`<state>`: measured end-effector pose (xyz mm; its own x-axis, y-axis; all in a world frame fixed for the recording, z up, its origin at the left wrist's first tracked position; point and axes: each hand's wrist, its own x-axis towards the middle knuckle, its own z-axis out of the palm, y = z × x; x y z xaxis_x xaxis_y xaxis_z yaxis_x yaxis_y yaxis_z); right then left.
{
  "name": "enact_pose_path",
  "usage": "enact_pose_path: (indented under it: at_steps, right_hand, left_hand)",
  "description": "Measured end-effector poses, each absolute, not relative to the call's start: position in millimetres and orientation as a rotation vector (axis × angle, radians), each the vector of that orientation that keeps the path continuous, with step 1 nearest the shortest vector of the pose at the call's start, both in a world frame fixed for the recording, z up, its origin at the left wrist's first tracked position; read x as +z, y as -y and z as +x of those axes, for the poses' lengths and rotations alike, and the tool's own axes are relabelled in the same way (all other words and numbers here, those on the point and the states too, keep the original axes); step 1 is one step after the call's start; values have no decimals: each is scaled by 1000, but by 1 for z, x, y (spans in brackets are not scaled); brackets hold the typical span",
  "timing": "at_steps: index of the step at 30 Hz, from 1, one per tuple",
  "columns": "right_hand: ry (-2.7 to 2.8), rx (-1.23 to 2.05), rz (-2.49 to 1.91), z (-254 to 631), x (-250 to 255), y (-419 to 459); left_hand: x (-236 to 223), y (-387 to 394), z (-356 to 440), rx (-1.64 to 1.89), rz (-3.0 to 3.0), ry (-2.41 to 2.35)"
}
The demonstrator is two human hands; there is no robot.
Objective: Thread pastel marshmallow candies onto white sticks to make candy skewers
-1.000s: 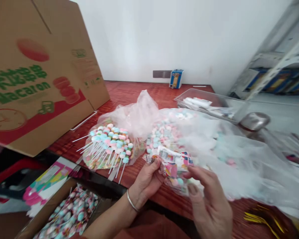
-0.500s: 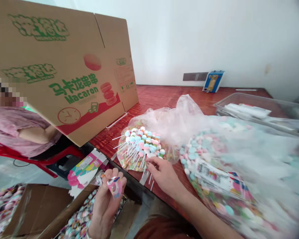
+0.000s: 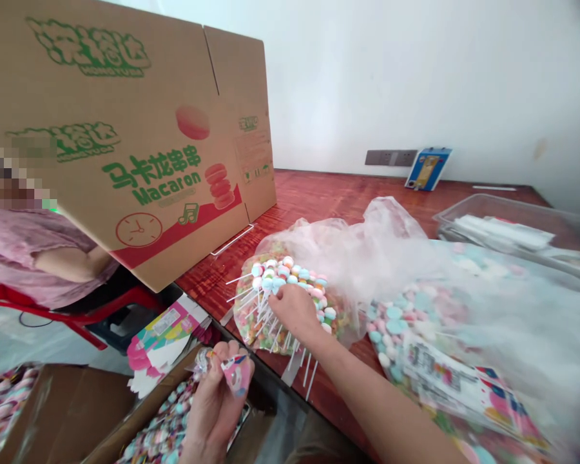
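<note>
My left hand (image 3: 220,393) is closed on a small printed plastic wrapper (image 3: 236,374), pink with blue and white, over the open carton at the table's edge. My right hand (image 3: 294,312) reaches into a heap of candy skewers (image 3: 275,267), pastel pink, blue and white sweets on white sticks. Its thumb and fingers are pinched together at one candy skewer in the middle of the heap; the fingertips partly hide it. Under the heap lies a clear bag of small green and orange gummies (image 3: 249,322).
A large macaron carton (image 3: 164,161) stands at the left on the red table. On the right are a big clear bag of sweets (image 3: 401,316) and a plastic tray (image 3: 493,206). Below sits an open carton of wrapped sweets (image 3: 159,419). A seated person (image 3: 38,258) is at the far left.
My right hand has moved from the near edge of the heap up and left onto the candies. The left hand has dropped slightly, keeping the wrapper. The view has shifted a little.
</note>
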<state>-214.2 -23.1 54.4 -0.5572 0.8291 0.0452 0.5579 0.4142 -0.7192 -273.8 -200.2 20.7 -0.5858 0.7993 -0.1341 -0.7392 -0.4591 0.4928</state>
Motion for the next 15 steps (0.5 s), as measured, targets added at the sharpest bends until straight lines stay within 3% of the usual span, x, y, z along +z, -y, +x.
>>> enact_pose_path:
  at_steps: [5, 9, 15]
  right_hand:
    - [2141, 1004, -1160, -181, 63, 26]
    - [2105, 1110, -970, -91, 74, 40]
    - [2101, 708, -899, 61, 64, 78]
  left_hand:
    - [34, 189, -270, 2098, 131, -600]
    - [48, 167, -252, 2070, 68, -589]
    - [50, 123, -203, 1883, 58, -625]
